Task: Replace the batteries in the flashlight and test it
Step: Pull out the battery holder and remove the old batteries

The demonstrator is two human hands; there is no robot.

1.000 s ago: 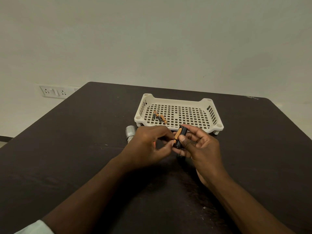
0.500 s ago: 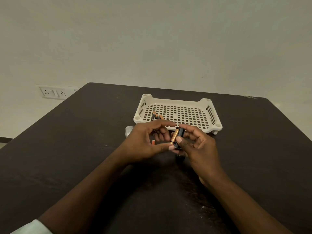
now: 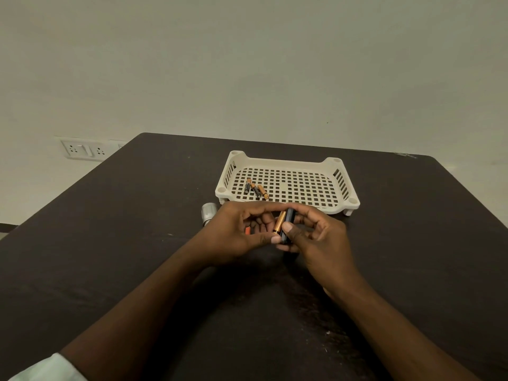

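My right hand (image 3: pixel 320 237) grips a dark battery holder (image 3: pixel 288 225) above the table, thumb across its front. A copper-and-black battery (image 3: pixel 279 221) lies along the holder's left side. My left hand (image 3: pixel 242 229) pinches that battery between thumb and forefinger. A small orange-tipped piece (image 3: pixel 247 230) shows inside my left palm; what it is I cannot tell. The silver flashlight (image 3: pixel 208 213) lies on the table just left of my left hand, mostly hidden behind it. Three more batteries (image 3: pixel 256 188) lie in the near left corner of the white tray (image 3: pixel 341 177).
The perforated white tray stands just beyond my hands on a dark table (image 3: pixel 110 243). A wall socket plate (image 3: pixel 82 149) sits on the wall at the left, beyond the table's edge.
My left hand's fingers have opened up around the battery, showing the palm and the orange-tipped piece. Both hands have shifted slightly with the holder; the tray's batteries have not moved.
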